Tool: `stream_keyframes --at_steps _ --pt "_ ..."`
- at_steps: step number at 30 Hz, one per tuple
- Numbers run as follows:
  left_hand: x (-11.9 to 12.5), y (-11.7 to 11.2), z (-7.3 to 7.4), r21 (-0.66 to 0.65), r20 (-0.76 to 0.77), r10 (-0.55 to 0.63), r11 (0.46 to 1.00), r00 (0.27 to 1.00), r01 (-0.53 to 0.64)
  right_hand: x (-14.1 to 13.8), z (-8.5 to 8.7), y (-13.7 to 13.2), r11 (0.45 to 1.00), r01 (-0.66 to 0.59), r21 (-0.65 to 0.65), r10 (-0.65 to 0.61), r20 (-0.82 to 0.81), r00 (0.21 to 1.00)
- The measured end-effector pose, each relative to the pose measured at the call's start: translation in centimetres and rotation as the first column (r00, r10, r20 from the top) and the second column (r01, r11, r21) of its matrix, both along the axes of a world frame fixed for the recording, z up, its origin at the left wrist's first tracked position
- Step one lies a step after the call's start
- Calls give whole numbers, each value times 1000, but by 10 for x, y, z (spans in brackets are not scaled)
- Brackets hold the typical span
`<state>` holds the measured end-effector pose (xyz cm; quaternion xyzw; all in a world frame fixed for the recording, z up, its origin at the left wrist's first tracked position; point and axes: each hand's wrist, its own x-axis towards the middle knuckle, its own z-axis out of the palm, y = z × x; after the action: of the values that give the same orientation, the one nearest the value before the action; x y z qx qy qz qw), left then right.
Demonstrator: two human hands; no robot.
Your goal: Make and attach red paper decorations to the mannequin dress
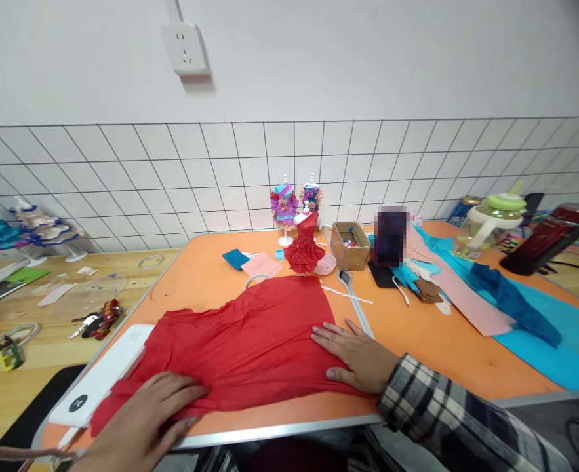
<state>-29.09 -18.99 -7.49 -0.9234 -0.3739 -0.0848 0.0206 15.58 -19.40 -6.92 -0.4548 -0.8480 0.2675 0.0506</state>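
Observation:
A wrinkled sheet of red fabric [250, 334] is spread over the front of the orange table. Across its right edge lies my right hand [355, 354], palm down with the fingers stretched out. My left hand [154, 413] rests on the near left part of the cloth, fingers somewhat bent and thumb apart; what lies beneath its palm is hidden. Just behind the fabric stands a small dress form in a red ruffled dress [305, 244]. Under the cloth's left side sits a white power bank [107, 373], partly covered.
Two more dressed doll forms [284, 204] and a cardboard box [351, 246] stand at the back. To the right are blue fabric [545, 354], a pink strip [466, 298], a lidded bottle [490, 226] and a dark red flask [549, 239]. Keys [99, 321] lie on the left wooden table.

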Motion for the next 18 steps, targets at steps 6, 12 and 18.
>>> stream_keyframes --at_steps 6,12,18 --pt "-5 2 -5 5 37 4 1000 999 -4 16 -2 0 991 118 69 -102 -199 975" --pt "-1 9 4 -78 2 -22 997 1000 22 13 22 -18 993 57 108 -8 -405 914" --pt "-6 16 7 -219 57 183 961 981 -167 -4 3 -16 964 241 -117 -256 -143 956"
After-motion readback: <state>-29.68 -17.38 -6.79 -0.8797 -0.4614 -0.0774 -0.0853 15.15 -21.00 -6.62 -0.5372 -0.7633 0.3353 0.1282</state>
